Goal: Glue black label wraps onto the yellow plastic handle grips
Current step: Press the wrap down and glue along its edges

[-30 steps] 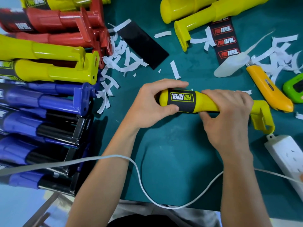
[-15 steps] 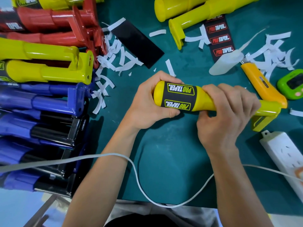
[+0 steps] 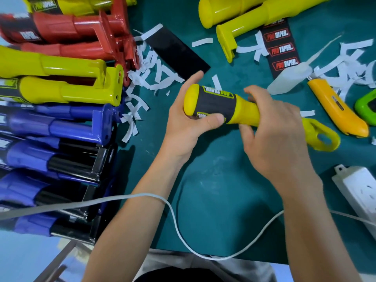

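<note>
A yellow plastic handle grip (image 3: 247, 112) lies across the middle of the green table, held just above it in both hands. A black label wrap (image 3: 215, 102) with yellow-green lettering goes round its rounded left end. My left hand (image 3: 183, 127) grips that end, thumb pressed on the label's lower edge. My right hand (image 3: 278, 135) grips the narrower middle of the handle, hiding it. The bracket end with a hole (image 3: 323, 137) sticks out to the right. Two bare yellow handles (image 3: 244, 15) lie at the top. A strip of red-lettered black labels (image 3: 281, 48) lies beside them.
Stacked red, yellow and blue handles (image 3: 61, 98) fill the left side. White paper strips (image 3: 150, 78) and a black sheet (image 3: 177, 51) lie above my hands. A glue bottle (image 3: 289, 80), orange utility knife (image 3: 335, 108), green object (image 3: 368, 104), power strip (image 3: 358, 190) and white cable (image 3: 173, 216) surround them.
The handle has been turned in my hands, so the label's lettering has rolled from the front toward the top and bottom edges. The bracket end has swung downward.
</note>
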`<state>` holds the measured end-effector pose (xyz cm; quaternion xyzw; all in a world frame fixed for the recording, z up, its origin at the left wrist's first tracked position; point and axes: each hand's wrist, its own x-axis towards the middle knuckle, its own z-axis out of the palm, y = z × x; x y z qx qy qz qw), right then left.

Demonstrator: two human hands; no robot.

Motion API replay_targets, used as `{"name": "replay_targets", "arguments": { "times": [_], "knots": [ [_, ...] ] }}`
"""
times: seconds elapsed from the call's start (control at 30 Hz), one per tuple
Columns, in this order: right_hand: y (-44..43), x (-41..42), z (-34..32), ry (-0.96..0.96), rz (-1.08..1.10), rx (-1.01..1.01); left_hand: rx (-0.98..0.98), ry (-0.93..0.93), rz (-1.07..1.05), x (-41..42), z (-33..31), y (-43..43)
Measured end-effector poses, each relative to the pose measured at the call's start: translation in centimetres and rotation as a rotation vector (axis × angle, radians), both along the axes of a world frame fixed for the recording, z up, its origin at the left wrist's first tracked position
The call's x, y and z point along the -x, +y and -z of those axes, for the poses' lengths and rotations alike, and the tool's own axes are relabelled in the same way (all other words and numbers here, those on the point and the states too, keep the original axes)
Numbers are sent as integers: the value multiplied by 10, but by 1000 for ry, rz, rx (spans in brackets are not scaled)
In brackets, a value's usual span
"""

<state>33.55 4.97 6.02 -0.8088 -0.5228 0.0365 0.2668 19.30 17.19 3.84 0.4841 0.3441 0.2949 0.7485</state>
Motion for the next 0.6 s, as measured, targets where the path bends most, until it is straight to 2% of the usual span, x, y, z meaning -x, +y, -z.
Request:
{"name": "replay_targets", "arguments": {
  "times": [0.1, 0.17, 0.3, 0.43, 0.6],
  "knots": [
    [6, 8, 9, -46, 56, 19, 52, 117, -169, -4, 1, -4],
    [8, 10, 13, -60, 59, 16, 32, 181, -201, -3, 2, -4],
    [8, 5, 19, -83, 43, 11, -114, 188, -128, 3, 2, -1],
    [4, 12, 23, -129, 56, 55, -485, 371, -91, 4, 3, 3],
    [0, 9, 22, -88, 33, 52, -514, 431, -189, -3, 4, -3]
  ]
}}
